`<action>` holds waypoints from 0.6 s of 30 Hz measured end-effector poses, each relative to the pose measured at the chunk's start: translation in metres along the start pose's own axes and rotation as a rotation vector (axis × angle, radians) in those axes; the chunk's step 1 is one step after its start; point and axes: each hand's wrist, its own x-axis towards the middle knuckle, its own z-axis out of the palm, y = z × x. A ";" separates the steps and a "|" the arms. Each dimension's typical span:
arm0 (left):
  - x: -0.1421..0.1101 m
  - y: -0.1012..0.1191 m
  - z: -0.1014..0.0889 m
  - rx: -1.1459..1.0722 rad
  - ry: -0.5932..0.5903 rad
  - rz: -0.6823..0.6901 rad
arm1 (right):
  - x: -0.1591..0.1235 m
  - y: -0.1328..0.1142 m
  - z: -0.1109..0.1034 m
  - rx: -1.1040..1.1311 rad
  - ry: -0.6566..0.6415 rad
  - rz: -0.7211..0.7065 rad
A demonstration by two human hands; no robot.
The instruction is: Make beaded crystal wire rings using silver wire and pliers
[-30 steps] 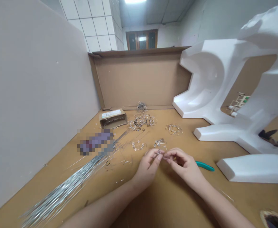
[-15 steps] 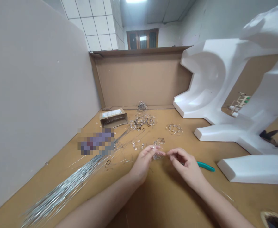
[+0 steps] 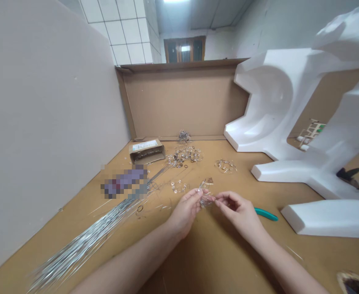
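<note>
My left hand (image 3: 186, 212) pinches a small strand of clear crystal beads on wire (image 3: 206, 199) between thumb and fingers, above the tabletop. My right hand (image 3: 236, 211) sits just to the right, its fingertips beside the strand with no clear grip. Teal-handled pliers (image 3: 265, 214) lie on the table right of that hand, partly hidden behind it. Ahead of my hands lie a loose ring of crystal beads (image 3: 179, 187), another bead ring (image 3: 225, 166), and a heap of beads and metal rings (image 3: 185, 155).
A long bundle of silver wires (image 3: 87, 241) lies to the left, beside a pixelated purple object (image 3: 124, 181). A small cardboard box (image 3: 147, 151) stands near the cardboard back wall (image 3: 182, 102). Large white foam packaging (image 3: 277, 106) fills the right side.
My hands have separated from their close pinch, with the right hand drawn slightly rightward. The bead strand now sits in my left hand's grip. The view has shifted slightly.
</note>
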 end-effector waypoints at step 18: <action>-0.006 0.010 -0.001 0.522 -0.207 0.152 | -0.002 -0.025 -0.007 0.334 -0.054 0.203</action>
